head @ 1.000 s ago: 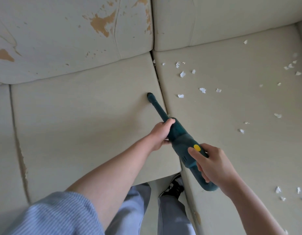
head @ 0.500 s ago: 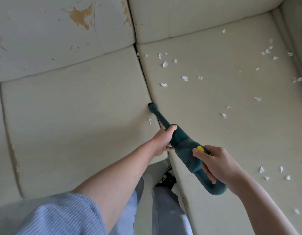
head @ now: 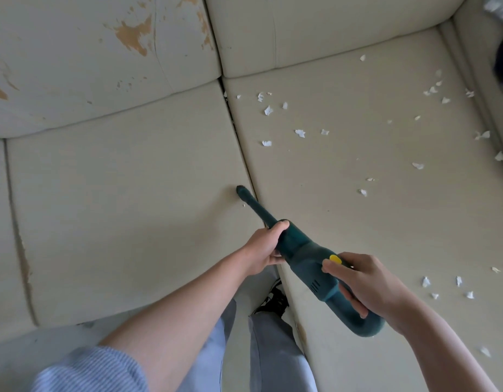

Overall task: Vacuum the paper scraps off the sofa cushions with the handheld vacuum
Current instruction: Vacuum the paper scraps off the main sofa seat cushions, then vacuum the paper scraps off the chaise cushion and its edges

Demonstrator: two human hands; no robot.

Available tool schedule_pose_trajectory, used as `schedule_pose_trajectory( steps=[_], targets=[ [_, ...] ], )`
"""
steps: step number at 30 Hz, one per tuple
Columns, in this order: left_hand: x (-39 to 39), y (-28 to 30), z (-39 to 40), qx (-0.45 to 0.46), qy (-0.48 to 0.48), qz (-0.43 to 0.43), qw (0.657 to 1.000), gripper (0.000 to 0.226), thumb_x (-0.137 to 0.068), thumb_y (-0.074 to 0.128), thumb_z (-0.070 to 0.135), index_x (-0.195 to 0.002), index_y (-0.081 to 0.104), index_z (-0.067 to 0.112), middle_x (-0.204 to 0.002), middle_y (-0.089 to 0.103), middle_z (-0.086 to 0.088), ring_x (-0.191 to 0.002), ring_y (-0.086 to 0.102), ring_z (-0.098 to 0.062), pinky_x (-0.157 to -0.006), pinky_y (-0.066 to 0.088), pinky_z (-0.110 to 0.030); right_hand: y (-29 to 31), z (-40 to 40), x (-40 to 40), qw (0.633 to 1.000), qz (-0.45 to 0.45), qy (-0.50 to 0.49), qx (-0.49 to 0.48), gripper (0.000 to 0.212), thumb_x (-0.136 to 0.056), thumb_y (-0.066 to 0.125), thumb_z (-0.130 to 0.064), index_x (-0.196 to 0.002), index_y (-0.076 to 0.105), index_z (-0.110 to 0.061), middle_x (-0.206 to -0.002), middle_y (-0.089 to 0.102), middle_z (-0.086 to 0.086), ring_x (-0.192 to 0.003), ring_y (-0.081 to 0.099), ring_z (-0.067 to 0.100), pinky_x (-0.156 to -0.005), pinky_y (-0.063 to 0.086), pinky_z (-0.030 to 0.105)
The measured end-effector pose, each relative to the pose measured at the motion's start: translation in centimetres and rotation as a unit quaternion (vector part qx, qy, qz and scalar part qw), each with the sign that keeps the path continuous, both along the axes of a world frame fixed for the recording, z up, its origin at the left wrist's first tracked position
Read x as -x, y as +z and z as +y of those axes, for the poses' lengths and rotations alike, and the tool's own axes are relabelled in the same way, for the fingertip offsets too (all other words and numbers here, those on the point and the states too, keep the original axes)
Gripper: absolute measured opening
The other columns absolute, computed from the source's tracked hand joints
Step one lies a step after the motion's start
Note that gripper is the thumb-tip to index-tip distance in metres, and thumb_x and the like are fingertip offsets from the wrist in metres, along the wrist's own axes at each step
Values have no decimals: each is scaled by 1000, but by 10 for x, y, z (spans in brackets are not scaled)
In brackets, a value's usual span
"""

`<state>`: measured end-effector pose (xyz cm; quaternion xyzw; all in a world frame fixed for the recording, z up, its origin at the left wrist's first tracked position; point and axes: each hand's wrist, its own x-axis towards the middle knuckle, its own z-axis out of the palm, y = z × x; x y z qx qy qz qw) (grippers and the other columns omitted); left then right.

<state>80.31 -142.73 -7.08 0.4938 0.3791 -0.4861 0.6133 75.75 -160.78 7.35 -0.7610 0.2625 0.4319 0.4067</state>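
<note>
Presently, step in hand: the nozzle tip [head: 241, 191] of the handheld vacuum [head: 306, 257] worked the centre cushion [head: 117, 193] beside the seam [head: 246, 162]; one small fleck [head: 244, 205] lay just by it.
Hands: left hand [head: 265, 250] wrapped the barrel; right hand [head: 366, 287] gripped the loop handle, thumb at the yellow switch [head: 335, 259].
Paper scraps [head: 300, 133]: scattered over the right cushion [head: 371, 222], untouched.
Next move (judged): take the fleck, then carry the nozzle across the seam.
Edges: backrest [head: 315, 29] behind, armrest [head: 476, 52] at right.
Open room: ample over the right cushion.
</note>
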Motion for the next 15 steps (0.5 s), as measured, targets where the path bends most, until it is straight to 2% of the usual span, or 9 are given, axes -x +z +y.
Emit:
schedule_pose_trajectory(
  steps=[3, 10, 13, 15],
  targets=[
    [8, -5, 5, -1, -12, 13, 1000, 40, -102, 56, 45, -123, 61, 11, -119, 72, -9, -110, 72, -24, -95, 61, -42, -6, 5, 0, 1000, 15, 17, -11, 36, -99, 55, -31, -77, 52, -3, -41, 50, 1, -37, 37, 20, -57, 40, 29],
    [26, -4, -14, 8, -25, 32, 999, 43, -101, 58, 45, -127, 60, 12, -123, 72, -10, -111, 72, -23, -97, 59, -42, -7, -19, 14, 999, 46, 1, -18, 39, -97, 57, -30, -86, 53, 8, -43, 49, 3, -36, 34, 20, -55, 37, 29],
    [20, 2, -20, -5, -24, 28, 999, 41, -102, 58, 43, -126, 60, 10, -122, 71, -11, -111, 72, -24, -94, 60, -40, -7, -29, 13, 1000, 23, 10, -18, 39, -98, 56, -32, -77, 52, 0, -43, 51, 1, -35, 36, 20, -54, 38, 28],
    [6, 8, -25, -9, -9, 1, 1000, 40, -102, 58, 42, -125, 61, 10, -119, 73, -10, -110, 72, -23, -87, 61, -37, -6, -31, 7, 1000, -4, 9, -15, 41, -98, 57, -36, -78, 54, 0, -43, 52, 0, -36, 39, 20, -54, 39, 28]
  ],
)
